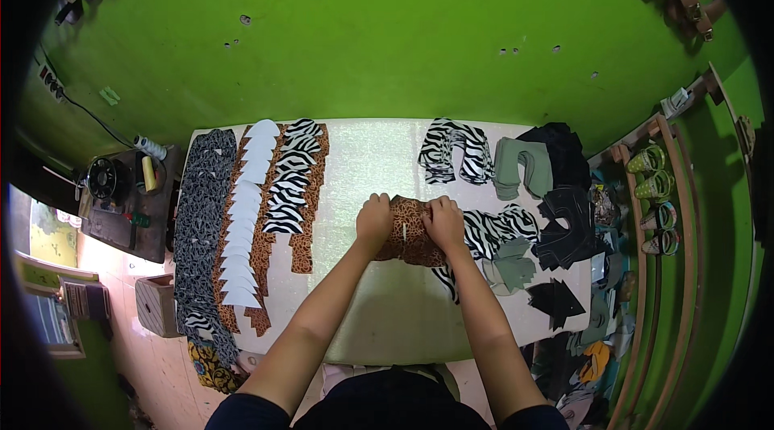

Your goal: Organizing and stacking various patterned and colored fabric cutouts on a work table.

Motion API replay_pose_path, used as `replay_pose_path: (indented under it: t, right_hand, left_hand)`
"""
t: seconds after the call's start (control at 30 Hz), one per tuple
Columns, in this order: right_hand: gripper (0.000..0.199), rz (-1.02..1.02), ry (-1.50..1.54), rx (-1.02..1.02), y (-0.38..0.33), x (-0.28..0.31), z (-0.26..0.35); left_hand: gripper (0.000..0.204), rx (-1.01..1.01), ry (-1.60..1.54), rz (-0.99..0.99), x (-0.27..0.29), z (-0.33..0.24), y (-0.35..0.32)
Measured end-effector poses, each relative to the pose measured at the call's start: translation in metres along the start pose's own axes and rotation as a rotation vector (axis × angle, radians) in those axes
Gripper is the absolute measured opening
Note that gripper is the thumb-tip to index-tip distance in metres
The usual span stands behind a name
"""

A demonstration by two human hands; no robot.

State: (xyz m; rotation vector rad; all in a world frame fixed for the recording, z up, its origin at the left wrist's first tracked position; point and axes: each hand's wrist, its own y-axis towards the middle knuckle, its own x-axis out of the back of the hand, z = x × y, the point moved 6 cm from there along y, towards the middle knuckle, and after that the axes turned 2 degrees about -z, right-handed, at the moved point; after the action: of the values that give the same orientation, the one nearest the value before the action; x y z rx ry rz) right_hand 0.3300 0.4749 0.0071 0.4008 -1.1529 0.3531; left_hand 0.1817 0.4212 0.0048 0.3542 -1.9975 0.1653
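A green wall (387, 35) backs a pale tabletop (379, 309) where a person, seen from above, works on cut fabric shapes. Both forearms come in from the near edge and meet at the middle of the tabletop. The left hand (374, 216) and right hand (444, 220) sit side by side on a leopard piece (409, 236), the fingers of each curled down and clamped on its far edge, knuckles up; a thin pale mark shows on the cloth between the hands.

On the left, long overlapping rows run from far to near: a grey patterned row (201, 220), a row of white pieces (242, 220), then zebra pieces (292, 176) laid over a leopard strip (306, 228). On the right lie more zebra pieces (454, 148), olive pieces (520, 166) and black pieces (574, 224), some touching the leopard piece's right side. A black sewing machine (109, 180) stands on a small table at far left, and a rack of shoes (657, 196) runs along the right.

Judging by the grip, the step is to fold or press the leopard piece along its far edge. It would go best with both hands kept level, the edge pulled evenly and the cloth held flat to the tabletop, clear of the zebra scrap (496, 228) just to the right.
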Motion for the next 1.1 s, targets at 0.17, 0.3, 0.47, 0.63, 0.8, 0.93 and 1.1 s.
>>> replay_pose_path:
  t: [0.17,0.3,0.47,0.63,0.8,0.93,1.1]
  right_hand:
    - [0.027,-0.003,0.072,0.058,0.000,0.003,-0.005]
    - [0.032,-0.121,0.174,0.120,-0.004,0.021,0.006]
    - [0.028,-0.223,0.281,0.347,-0.011,0.060,0.026]
    - [0.024,0.206,0.496,0.394,-0.029,0.060,0.037]
    - [0.021,0.510,0.769,0.087,-0.069,0.055,0.031]
    - [0.024,0.598,1.075,-0.021,-0.110,0.019,0.015]
    - [0.025,0.593,0.929,-0.014,-0.131,-0.003,0.014]
  left_hand:
    - [0.012,0.020,-0.170,-0.070,0.013,-0.009,-0.005]
    - [0.012,0.003,-0.266,-0.100,0.036,-0.019,-0.019]
    - [0.015,-0.071,-0.447,-0.002,0.058,-0.027,-0.049]
    - [0.012,0.120,-0.656,-0.103,0.066,-0.002,-0.090]
    - [0.013,0.300,-0.798,-0.106,0.052,0.013,-0.137]
    - [0.014,0.396,-0.899,-0.001,0.021,0.012,-0.177]
    - [0.020,0.541,-0.952,0.015,0.003,0.016,-0.202]
